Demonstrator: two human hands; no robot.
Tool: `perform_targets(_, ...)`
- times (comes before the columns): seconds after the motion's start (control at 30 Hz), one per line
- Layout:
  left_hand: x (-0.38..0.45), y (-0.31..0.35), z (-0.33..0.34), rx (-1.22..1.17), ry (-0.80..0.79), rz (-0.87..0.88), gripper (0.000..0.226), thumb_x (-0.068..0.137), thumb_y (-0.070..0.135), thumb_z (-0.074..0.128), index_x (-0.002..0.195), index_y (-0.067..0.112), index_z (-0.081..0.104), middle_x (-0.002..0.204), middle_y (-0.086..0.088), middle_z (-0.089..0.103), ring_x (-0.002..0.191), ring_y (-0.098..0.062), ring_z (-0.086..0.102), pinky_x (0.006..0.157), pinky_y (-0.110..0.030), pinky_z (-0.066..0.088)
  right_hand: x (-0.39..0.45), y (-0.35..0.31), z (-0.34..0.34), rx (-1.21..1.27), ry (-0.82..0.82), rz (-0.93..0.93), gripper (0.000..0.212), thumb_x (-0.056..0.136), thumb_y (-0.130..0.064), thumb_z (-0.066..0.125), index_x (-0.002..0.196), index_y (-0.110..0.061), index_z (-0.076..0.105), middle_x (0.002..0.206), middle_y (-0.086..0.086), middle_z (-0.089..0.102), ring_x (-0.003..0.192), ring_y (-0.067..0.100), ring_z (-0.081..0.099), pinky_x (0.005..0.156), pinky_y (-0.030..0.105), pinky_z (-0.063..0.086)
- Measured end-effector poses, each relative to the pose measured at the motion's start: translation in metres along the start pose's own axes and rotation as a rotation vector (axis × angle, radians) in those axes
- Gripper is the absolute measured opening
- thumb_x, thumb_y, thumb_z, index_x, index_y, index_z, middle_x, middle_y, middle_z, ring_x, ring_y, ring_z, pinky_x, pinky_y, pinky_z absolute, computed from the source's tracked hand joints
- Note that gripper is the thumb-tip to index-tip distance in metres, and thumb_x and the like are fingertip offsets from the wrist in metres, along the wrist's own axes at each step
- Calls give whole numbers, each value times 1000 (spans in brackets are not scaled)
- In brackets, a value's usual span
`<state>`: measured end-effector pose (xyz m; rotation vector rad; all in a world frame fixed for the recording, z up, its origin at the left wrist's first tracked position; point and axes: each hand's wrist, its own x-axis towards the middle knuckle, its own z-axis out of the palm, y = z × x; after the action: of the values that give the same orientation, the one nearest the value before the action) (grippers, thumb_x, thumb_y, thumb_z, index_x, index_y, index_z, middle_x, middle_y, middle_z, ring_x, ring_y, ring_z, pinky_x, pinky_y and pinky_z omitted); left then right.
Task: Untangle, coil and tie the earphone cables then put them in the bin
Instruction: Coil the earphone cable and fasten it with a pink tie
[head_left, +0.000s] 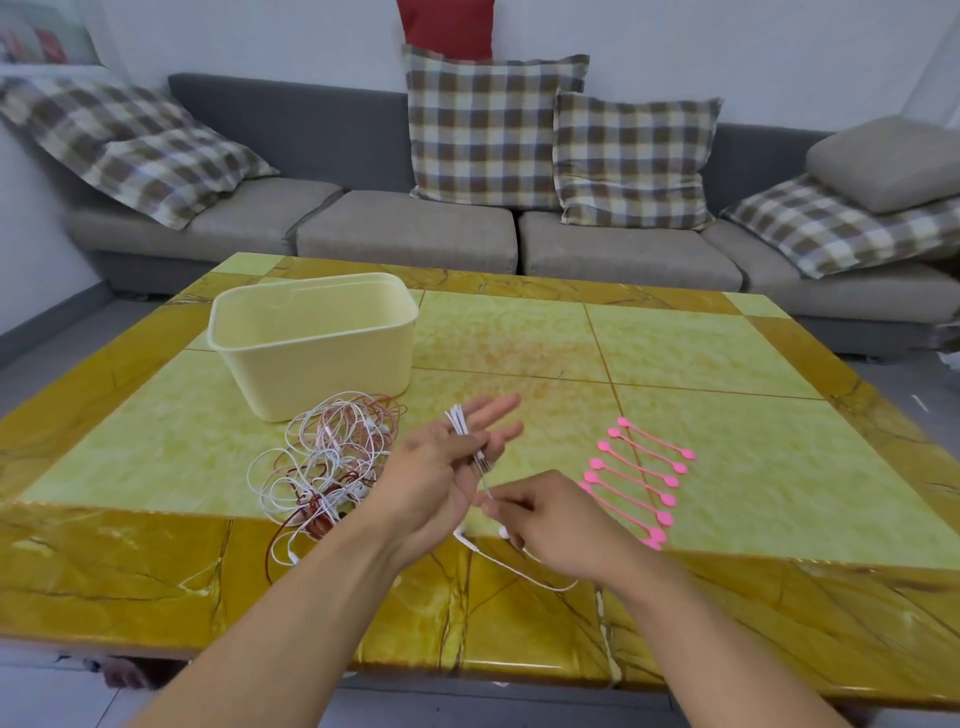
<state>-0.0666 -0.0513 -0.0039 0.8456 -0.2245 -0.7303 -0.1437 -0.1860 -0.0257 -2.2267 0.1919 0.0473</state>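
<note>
**Hands winding a white earphone cable above the table**

Left hand (441, 467) is held palm up with its fingers extended, and a white earphone cable (464, 431) is seen wrapped in several turns around them. Right hand (550, 514), just beside and below the left, is closed in a pinch on the free end of the same cable; from this pinch a slack loop is seen hanging down to the table (675, 353). Left of the left hand, a tangled pile of white and pink earphone cables (332, 457) is laid on the tabletop. Beyond that pile, a cream plastic bin (311, 338) is placed upright. Right of the right hand, a row of pink cable ties (636, 480) is arranged side by side. Behind the table, a grey sofa (415, 234) with checked cushions (483, 130) is shown.
</note>
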Motion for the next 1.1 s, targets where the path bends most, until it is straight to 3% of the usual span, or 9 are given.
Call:
perform_targets(0.13,3,2,-11,-11,99,92,58,97,-21,34,152,-3,25,129,-14,68,116,-26,68,104,-33,51,-3,-9,6,27,84,-69,29,103,-36,56,102,-17,78,45,-10,38,45,8,30,48,26,23)
perform_targets(0.2,3,0,-19,248,177,171,61,99,-15,44,155,1,24,131,-4,68,120,-17,66,110,-34,45,-8,-15,7,21,64,-90,25,103,-37,57,98,-26,79,45,-11,43,45,7,32,49,27,25)
perform_targets(0.4,-7,-4,-25,1020,140,182,39,97,-12,42,125,5,62,95,19,69,87,9,63,73,-7,47,-20,-30,-3,109,103,-229,24,102,-29,58,83,-23,71,53,-17,51,47,5,40,52,21,33)
perform_targets(0.47,-13,-1,-20,986,106,135,41,97,-9,39,108,14,70,65,8,67,59,-7,57,60,-22,45,-21,-28,-10,149,156,-265,25,102,-27,59,79,-23,68,53,-15,50,49,5,36,52,22,31)
perform_targets(0.57,-18,7,-14,957,-12,67,49,101,8,32,82,18,76,53,-6,54,47,-15,41,51,-24,35,-15,-18,-21,196,269,-252,24,101,-28,61,79,-18,66,51,-14,44,49,4,35,51,19,30)
perform_targets(0.8,-21,7,-8,503,-326,-159,30,98,20,48,75,6,62,42,-1,32,40,-14,22,48,-29,17,-3,-7,-25,271,387,-232,24,91,-47,62,82,-26,69,59,-1,54,56,8,41,53,27,33)
perform_targets(0.9,-19,9,1,335,-264,-121,33,95,17,54,85,-13,59,40,1,37,40,-10,29,49,-22,27,1,-6,-18,270,320,-182,21,99,-38,61,82,-32,73,53,-4,52,53,9,40,54,30,32)
perform_targets(1.0,-14,11,6,81,-75,-14,38,98,11,48,123,-17,55,63,-1,63,56,-12,50,65,-17,52,-1,-4,-10,178,133,-84,22,103,-38,55,94,-39,76,54,-1,39,49,15,36,47,26,35)
perform_targets(1.1,-9,7,1,13,48,96,34,106,5,38,136,-8,46,110,-7,76,93,-18,73,78,-20,58,-4,-6,-4,26,11,-45,23,104,-38,53,108,-35,75,48,-5,41,50,18,37,50,28,29)
